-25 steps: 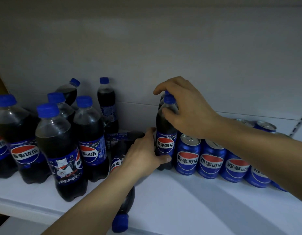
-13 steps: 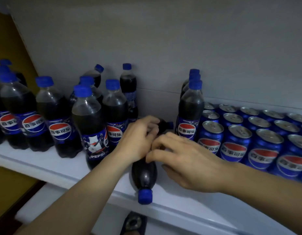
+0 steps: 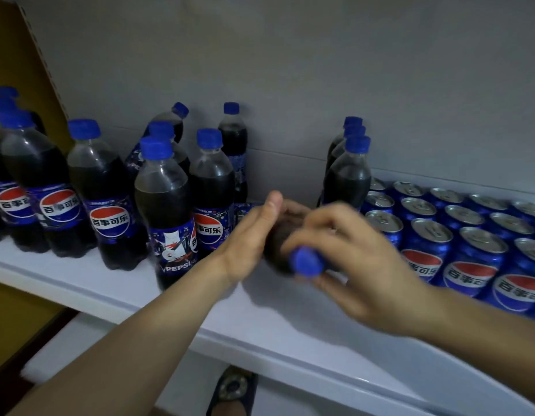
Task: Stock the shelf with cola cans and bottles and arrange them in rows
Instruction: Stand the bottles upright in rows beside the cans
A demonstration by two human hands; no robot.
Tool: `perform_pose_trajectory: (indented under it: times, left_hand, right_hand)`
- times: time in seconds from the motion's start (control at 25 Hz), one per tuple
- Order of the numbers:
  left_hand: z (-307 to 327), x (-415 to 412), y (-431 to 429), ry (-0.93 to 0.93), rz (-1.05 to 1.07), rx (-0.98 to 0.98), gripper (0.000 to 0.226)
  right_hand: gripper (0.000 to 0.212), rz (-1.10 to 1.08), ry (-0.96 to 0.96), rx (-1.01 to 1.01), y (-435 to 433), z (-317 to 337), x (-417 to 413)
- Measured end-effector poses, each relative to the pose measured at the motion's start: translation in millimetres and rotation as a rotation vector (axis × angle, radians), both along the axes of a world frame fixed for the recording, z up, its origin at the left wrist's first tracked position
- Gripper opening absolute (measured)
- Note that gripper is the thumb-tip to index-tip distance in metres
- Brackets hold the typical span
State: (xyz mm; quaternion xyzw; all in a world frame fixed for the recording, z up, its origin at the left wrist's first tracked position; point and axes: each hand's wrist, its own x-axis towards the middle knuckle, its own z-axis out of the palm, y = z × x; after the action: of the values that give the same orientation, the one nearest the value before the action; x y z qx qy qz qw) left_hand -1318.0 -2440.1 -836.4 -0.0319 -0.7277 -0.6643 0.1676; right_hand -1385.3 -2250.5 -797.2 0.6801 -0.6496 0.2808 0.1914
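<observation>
Blue-capped bottle, blurred, part-hidden between left hand and right hand.

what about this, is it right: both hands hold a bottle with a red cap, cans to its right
No: the cap is blue, not red, as the head view shows. The left hand and right hand do hold the bottle, with cans to its right.

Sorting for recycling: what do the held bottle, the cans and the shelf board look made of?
Held bottle: likely clear glossy plastic; dark cola shows through, though blurred. Cans: metal, probably aluminium; bare silvery tops with pull tabs, glossy blue printed sides. Shelf board: smooth matte white, painted metal or laminate; cannot tell which.
</observation>
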Motion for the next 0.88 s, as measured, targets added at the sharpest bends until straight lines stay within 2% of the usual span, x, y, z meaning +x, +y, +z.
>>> perform_pose_trajectory:
  times: [0.08,0.16,0.24,0.32,0.48,0.56,0.68,0.8,0.88]
  left_hand:
    - [-4,-4,3,0.087,-0.049,0.046,0.068]
    - [-7,-11,4,0.166,-0.008,-0.038,0.076]
    - [-9,-17,1,0.209,0.045,-0.124,0.074]
    - [-14,-23,-3,0.145,0.12,-0.151,0.064]
    - [-47,-25,5,-0.031,0.25,-0.161,0.072]
    - [-61,-24,6,-0.079,0.23,-0.151,0.079]
    - [-65,-19,3,-0.076,0.246,-0.106,0.073]
    - [-54,-4,2,-0.082,0.224,-0.129,0.069]
    - [-49,1,3,-0.109,0.209,-0.096,0.074]
  right_hand:
    - [0.03,-0.081,-0.23,-0.061,-2,26,-8]
    - [0.026,-0.115,-0.317,-0.032,-11,39,-13]
    - [0.021,-0.145,-0.381,-0.007,-22,48,-17]
    - [0.018,-0.22,-0.451,0.019,-34,58,-25]
    - [0.023,-0.387,-0.488,0.076,-58,72,-40]
    - [0.036,-0.512,-0.473,0.058,-64,70,-38]
    - [0.045,-0.668,-0.409,0.084,-72,75,-24]
    - [0.051,-0.758,-0.339,0.266,-81,98,-9]
    - [0.058,-0.852,-0.147,0.398,-88,109,-2]
